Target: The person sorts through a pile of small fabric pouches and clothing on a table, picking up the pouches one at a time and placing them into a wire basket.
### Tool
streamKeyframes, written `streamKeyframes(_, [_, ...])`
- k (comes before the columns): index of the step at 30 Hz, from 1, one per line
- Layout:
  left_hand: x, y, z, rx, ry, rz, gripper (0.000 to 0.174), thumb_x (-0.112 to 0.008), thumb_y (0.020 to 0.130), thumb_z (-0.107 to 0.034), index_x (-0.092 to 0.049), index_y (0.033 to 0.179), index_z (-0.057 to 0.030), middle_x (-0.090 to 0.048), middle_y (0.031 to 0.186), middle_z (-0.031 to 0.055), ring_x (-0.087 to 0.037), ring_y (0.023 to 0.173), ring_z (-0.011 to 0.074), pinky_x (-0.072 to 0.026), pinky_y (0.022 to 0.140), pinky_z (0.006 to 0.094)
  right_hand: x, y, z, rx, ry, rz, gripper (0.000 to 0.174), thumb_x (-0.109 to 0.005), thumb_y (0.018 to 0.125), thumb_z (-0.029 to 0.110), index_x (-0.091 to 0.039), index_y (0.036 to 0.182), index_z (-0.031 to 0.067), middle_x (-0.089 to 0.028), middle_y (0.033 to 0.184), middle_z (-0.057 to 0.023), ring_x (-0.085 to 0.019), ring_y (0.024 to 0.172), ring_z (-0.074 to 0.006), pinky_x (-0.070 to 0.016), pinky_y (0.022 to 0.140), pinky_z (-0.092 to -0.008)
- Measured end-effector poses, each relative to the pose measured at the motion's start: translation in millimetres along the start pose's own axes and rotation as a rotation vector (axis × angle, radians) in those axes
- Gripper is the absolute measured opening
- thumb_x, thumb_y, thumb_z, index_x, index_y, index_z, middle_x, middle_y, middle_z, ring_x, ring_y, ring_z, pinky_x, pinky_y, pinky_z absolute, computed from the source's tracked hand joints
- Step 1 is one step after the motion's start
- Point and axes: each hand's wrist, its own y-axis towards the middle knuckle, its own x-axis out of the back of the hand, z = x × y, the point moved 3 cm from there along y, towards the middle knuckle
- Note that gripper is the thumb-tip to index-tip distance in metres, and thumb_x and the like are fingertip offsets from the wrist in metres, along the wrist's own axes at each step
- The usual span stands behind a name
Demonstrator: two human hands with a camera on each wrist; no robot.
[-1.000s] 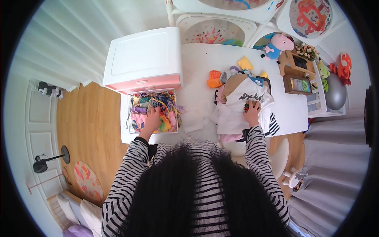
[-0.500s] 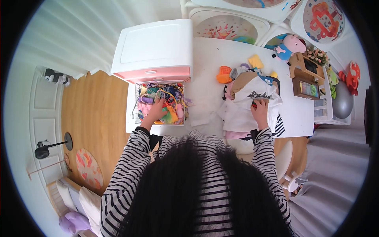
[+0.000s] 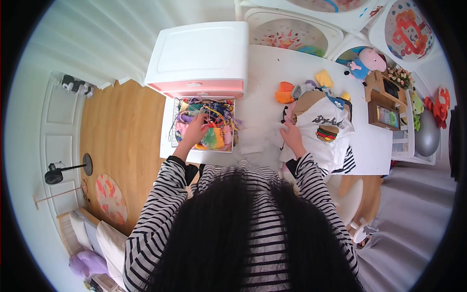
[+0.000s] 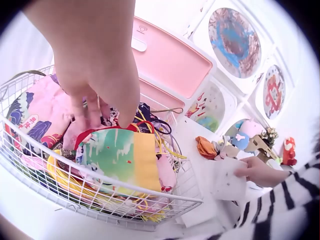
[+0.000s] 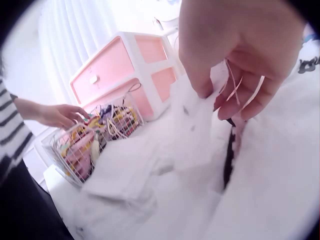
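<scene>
My left hand (image 3: 196, 129) reaches down into a white wire basket (image 4: 145, 195), its fingers on a pile of small fabric pouches with cords. A green and yellow pouch (image 4: 117, 155) with red trim lies by its fingertips, which the pile partly hides. At the left side of a clothes heap, my right hand (image 5: 240, 55) pinches a thin white sheet (image 5: 192, 125) between thumb and fingers. Thin pink and white strings hang by those fingers. Topping the heap is a white T-shirt (image 3: 306, 121) with a burger picture (image 3: 327, 134).
A white drawer unit (image 3: 197, 51) with pink fronts stands behind the basket. Another white piece (image 3: 251, 140) lies on the table between the hands. Orange (image 3: 284, 92) and yellow cloths (image 3: 324, 78) lie behind the heap. A plush pig (image 3: 369, 63) and wooden organizer (image 3: 382, 109) stand at the right.
My right hand has moved left from the burger picture to the heap's left edge and now pinches the white sheet. My left hand stays in the basket. The head view has shifted.
</scene>
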Motion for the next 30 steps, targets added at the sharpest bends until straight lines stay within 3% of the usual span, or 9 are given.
streamKeyframes(2, [10,-3,4,-0.042,0.102,-0.122,0.045,-0.057,0.069,-0.007,-0.042,0.111,-0.0053,-0.049,0.104,0.0162,-0.046,0.099,0.0344,-0.0393,0.084,0.0385,-8,15,8,-0.12,0.343,0.276,0.037,-0.061,0.07,0.025,-0.056,0.099,0.0017,-0.059,0.09,-0.0172,-0.056,0.084,-0.0304,-0.0439,0.074,-0.0353])
streamKeyframes(7, [23,-11,23,0.01,0.392,-0.439,0.047,-0.058,0.063,-0.008,-0.047,0.108,-0.0071,-0.045,0.11,0.0135,-0.041,0.105,0.0322,-0.035,0.088,0.0418,-43,21,28,-0.096,0.434,0.425,0.039,-0.063,0.068,0.026,-0.058,0.095,-0.0014,-0.058,0.092,-0.0192,-0.055,0.089,-0.0301,-0.0431,0.076,-0.0333])
streamKeyframes(9, [10,-9,55,0.059,0.376,-0.366,0.055,-0.06,0.064,-0.013,-0.043,0.116,-0.0099,-0.037,0.121,0.0144,-0.036,0.111,0.0362,-0.0322,0.092,0.0448,-46,18,40,-0.13,0.433,0.507,0.04,-0.064,0.067,0.027,-0.058,0.094,-0.0018,-0.057,0.095,-0.0189,-0.053,0.094,-0.0295,-0.0426,0.078,-0.0329])
streamKeyframes(12, [5,-11,45,0.236,0.575,0.072,0.083,-0.067,0.065,-0.03,-0.021,0.132,-0.0157,-0.018,0.138,0.0127,-0.016,0.126,0.0372,-0.0251,0.095,0.0539,-56,8,53,0.159,0.15,0.57,0.057,-0.069,0.062,0.031,-0.052,0.109,0.0032,-0.046,0.115,-0.0197,-0.043,0.109,-0.0306,-0.0408,0.084,-0.0358])
streamKeyframes(14, [4,-8,45,0.247,0.577,0.107,0.087,-0.068,0.063,-0.032,-0.02,0.133,-0.0158,-0.016,0.138,0.0128,-0.016,0.126,0.0375,-0.0246,0.095,0.0549,-48,2,67,0.191,-0.13,0.534,0.083,-0.073,0.057,0.036,-0.035,0.126,0.0132,-0.026,0.133,-0.0182,-0.026,0.122,-0.0351,-0.0363,0.089,-0.0474])
streamKeyframes(17, [0,-2,45,0.28,0.596,0.168,0.093,-0.07,0.061,-0.034,-0.016,0.134,-0.0161,-0.013,0.139,0.0135,-0.014,0.126,0.0388,-0.0231,0.094,0.0574,-43,-5,83,0.185,-0.401,0.637,0.1,-0.076,0.052,0.04,-0.019,0.133,0.0216,-0.012,0.138,-0.0167,-0.014,0.126,-0.0389,-0.032,0.087,-0.0587])
streamKeyframes(20, [-6,5,55,0.318,0.643,0.228,0.098,-0.07,0.06,-0.036,-0.011,0.135,-0.0162,-0.008,0.14,0.0146,-0.012,0.127,0.0401,-0.0211,0.093,0.0604,-47,-8,88,0.167,-0.443,0.589,0.103,-0.077,0.051,0.04,-0.019,0.134,0.0215,-0.012,0.138,-0.0169,-0.011,0.127,-0.0391,-0.0315,0.085,-0.0618])
streamKeyframes(24, [-8,11,57,0.398,0.664,0.366,0.103,-0.07,0.061,-0.04,-0.005,0.136,-0.0161,-0.002,0.141,0.0154,-0.007,0.127,0.0417,-0.0196,0.091,0.0631,-56,-2,84,0.161,-0.411,0.514,0.098,-0.076,0.052,0.037,-0.022,0.132,0.0207,-0.015,0.137,-0.0169,-0.014,0.126,-0.0394,-0.0333,0.085,-0.0604])
streamKeyframes(30, [-9,11,58,0.371,0.669,0.363,0.104,-0.07,0.06,-0.042,-0.004,0.136,-0.0155,-0.001,0.141,0.0167,-0.007,0.126,0.0439,-0.0224,0.089,0.0653,-58,44,70,0.073,-0.346,0.263,0.066,-0.07,0.062,0.025,-0.039,0.119,0.0171,-0.036,0.123,-0.0138,-0.036,0.112,-0.0355,-0.0437,0.076,-0.0475])
